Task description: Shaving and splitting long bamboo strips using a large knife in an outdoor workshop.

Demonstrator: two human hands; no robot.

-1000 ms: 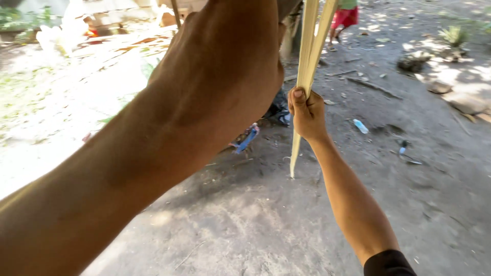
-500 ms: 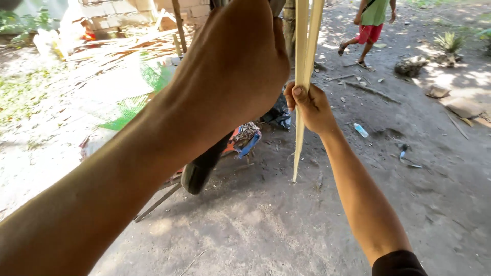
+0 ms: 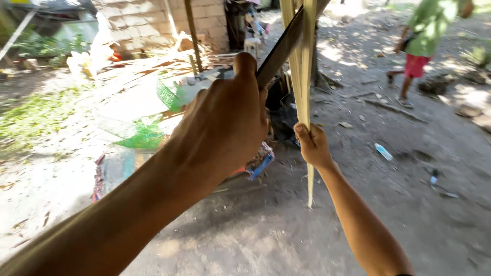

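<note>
1. Head view looks down two bare arms at a hanging strip of pale yellow leaf (image 3: 302, 66), upper middle of the frame.
2. Left hand (image 3: 225, 128), large in the centre, has its fingers wrapped tight round the handle of a long dark knife (image 3: 284, 43); the thumb lies along the top.
3. The blade slants up to the right and crosses the leaf near the top edge, seemingly touching it, though whether it is cutting cannot be told.
4. Right hand (image 3: 313, 145), just right of centre, has its fingers closed round the leaf lower down, holding it taut; the leaf's thin tip hangs below the fist toward the dirt ground (image 3: 286, 240).
5. As a judgement, the stripping looks partly done: the leaf shows as separate narrow strands, yet blade and grip are both on it and nothing has been laid aside.
6. Behind, a block wall (image 3: 148, 20) stands upper left, green netting (image 3: 148, 135) lies at mid left, a plastic bottle (image 3: 383, 152) lies on the ground at right.
7. Another person (image 3: 427, 36) in a green top and red shorts walks at the upper right, well apart.
</note>
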